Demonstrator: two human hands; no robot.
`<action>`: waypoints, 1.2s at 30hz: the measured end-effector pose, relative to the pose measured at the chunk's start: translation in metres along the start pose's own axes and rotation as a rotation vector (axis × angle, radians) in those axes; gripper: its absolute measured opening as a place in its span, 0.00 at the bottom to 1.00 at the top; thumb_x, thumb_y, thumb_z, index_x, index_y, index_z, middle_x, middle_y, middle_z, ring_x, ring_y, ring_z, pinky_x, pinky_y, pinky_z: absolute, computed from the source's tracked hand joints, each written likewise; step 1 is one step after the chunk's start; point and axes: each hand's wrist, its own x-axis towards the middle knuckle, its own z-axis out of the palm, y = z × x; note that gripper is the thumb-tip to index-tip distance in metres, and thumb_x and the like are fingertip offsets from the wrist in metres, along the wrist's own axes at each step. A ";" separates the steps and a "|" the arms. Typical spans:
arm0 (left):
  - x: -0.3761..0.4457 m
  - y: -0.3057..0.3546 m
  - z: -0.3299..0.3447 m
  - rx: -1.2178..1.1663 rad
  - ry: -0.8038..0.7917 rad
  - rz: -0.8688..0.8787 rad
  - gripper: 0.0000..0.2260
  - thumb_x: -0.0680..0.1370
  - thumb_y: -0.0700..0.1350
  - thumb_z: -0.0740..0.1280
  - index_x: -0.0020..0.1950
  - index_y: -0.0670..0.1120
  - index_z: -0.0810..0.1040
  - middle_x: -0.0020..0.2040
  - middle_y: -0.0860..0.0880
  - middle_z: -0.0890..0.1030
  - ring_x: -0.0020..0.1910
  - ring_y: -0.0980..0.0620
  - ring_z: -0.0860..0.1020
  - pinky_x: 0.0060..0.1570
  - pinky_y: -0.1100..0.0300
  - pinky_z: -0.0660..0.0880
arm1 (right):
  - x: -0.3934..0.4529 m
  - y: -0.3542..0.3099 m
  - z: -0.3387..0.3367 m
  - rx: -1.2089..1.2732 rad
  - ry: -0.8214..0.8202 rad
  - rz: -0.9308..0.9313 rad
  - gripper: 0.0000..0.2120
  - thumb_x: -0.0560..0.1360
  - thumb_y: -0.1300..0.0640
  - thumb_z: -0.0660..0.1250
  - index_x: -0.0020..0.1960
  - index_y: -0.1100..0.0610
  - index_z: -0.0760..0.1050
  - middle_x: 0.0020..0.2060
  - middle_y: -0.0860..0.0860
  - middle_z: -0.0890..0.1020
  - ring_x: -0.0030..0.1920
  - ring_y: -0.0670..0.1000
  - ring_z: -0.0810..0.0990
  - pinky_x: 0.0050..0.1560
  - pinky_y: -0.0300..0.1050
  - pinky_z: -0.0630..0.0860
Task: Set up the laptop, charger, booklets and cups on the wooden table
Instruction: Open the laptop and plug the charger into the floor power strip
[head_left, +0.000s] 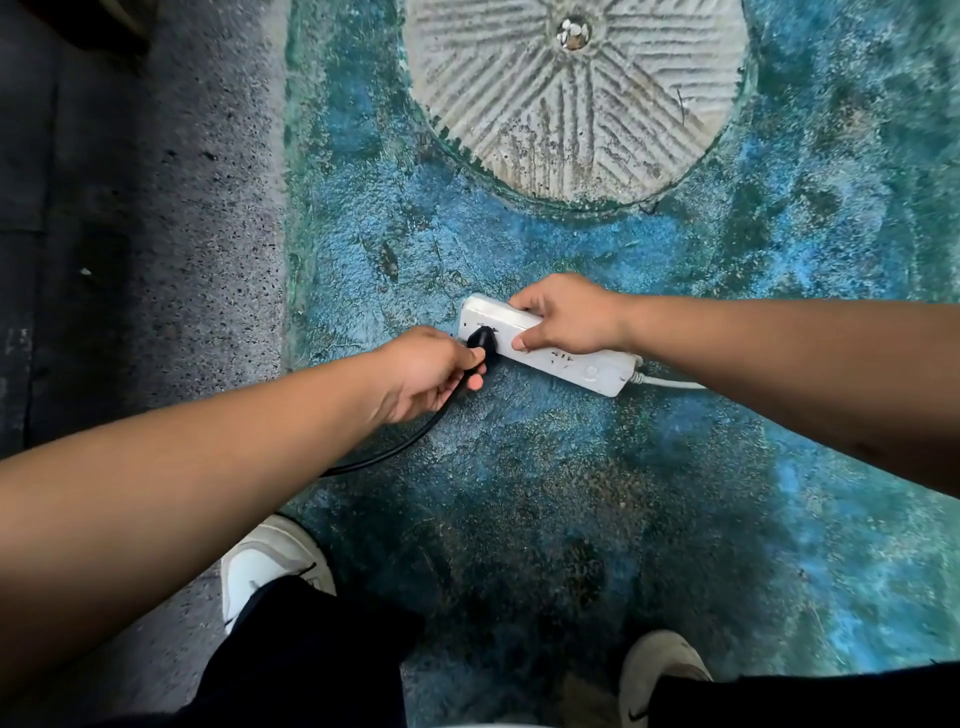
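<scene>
Both bare forearms reach forward and down, converging. The left hand (426, 371) curls its fingers in a pinch, thumb toward the right. The right hand (563, 314) clamps down, thumb near, fingers on the far side.

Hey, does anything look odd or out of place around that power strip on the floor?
Somewhat. The white power strip lies askew on worn, patchy blue floor, and its casing looks scuffed and dirty. The left hand grips the black plug at its end socket while the right hand steadies it. No spill shows.
</scene>
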 end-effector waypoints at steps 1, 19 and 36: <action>-0.002 0.002 0.000 -0.012 -0.002 -0.001 0.04 0.79 0.40 0.67 0.45 0.40 0.78 0.29 0.48 0.82 0.26 0.56 0.78 0.25 0.63 0.71 | 0.000 0.000 0.000 0.015 -0.002 0.002 0.03 0.74 0.59 0.74 0.45 0.55 0.80 0.41 0.54 0.85 0.37 0.50 0.80 0.40 0.47 0.79; -0.011 0.004 -0.003 -0.031 -0.023 0.041 0.05 0.80 0.37 0.64 0.46 0.39 0.78 0.28 0.48 0.79 0.26 0.55 0.74 0.27 0.62 0.70 | -0.011 -0.006 0.002 0.165 0.063 0.059 0.06 0.71 0.61 0.75 0.47 0.61 0.82 0.43 0.61 0.85 0.37 0.54 0.81 0.47 0.54 0.81; 0.001 -0.015 -0.001 0.218 0.003 -0.118 0.13 0.80 0.51 0.65 0.46 0.41 0.78 0.30 0.47 0.83 0.22 0.56 0.71 0.23 0.65 0.69 | 0.011 -0.017 0.021 -0.284 -0.157 -0.038 0.04 0.76 0.56 0.71 0.50 0.54 0.78 0.45 0.54 0.83 0.46 0.56 0.81 0.47 0.48 0.77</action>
